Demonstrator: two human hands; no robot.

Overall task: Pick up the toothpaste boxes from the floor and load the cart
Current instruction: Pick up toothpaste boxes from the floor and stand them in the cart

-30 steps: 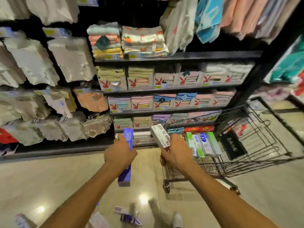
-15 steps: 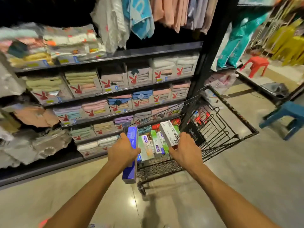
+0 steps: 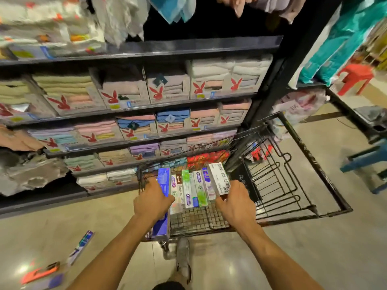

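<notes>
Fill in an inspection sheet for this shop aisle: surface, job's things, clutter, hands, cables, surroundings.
Surface: glossy beige floor, light glare.
Job's things: wire cart holds a row of toothpaste boxes; several loose boxes lie on the floor, lower left.
Clutter: nothing seen.
Hands: left hand grips a blue box at the cart's near-left corner; right hand grips a white box at the row's right end.
Cables: nothing seen.
Surroundings: shelves of folded towels; red stool; blue stool.

I log: cart (image 3: pixel 315 162), one; hands, two, left hand (image 3: pixel 154 203) and right hand (image 3: pixel 235 203); held toothpaste boxes, two, blue box (image 3: pixel 164 181) and white box (image 3: pixel 218 177); standing boxes (image 3: pixel 193 189) inside, about five; floor boxes (image 3: pixel 80 246), three
</notes>
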